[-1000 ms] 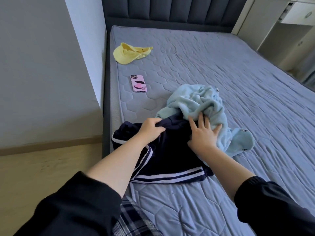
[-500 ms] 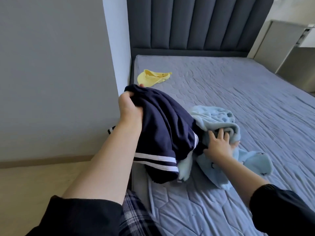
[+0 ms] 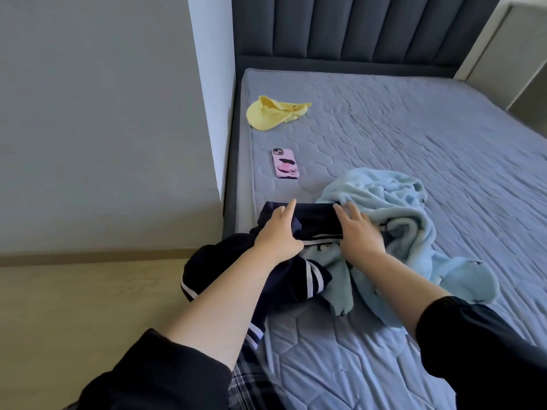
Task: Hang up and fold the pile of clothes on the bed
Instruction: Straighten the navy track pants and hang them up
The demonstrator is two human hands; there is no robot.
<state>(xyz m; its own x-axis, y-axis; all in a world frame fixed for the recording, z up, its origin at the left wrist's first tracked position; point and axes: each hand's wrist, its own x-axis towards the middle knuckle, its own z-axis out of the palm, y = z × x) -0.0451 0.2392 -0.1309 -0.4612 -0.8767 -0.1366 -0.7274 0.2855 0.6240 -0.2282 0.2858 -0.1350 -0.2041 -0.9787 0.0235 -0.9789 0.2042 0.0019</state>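
Note:
A navy garment with white stripes (image 3: 318, 221) lies at the left edge of the bed, and part of it hangs over the side. My left hand (image 3: 278, 232) rests on its left end with the index finger straight; the other fingers are hidden behind it. On the garment's right end lies my right hand (image 3: 359, 232), fingers straight, where the navy cloth meets a crumpled light blue fleece garment (image 3: 396, 211). The fleece spreads out to the right and toward me.
A pink phone (image 3: 285, 163) and a yellow cap (image 3: 270, 113) lie further up the grey quilted mattress (image 3: 414, 128). A dark padded headboard (image 3: 355, 28) stands at the back. A wall (image 3: 103, 113) and wooden floor are to the left.
My left hand had lifted the navy garment off the bed; now the garment is back down on the mattress. My right hand has moved from the blue fleece to the navy garment's right end.

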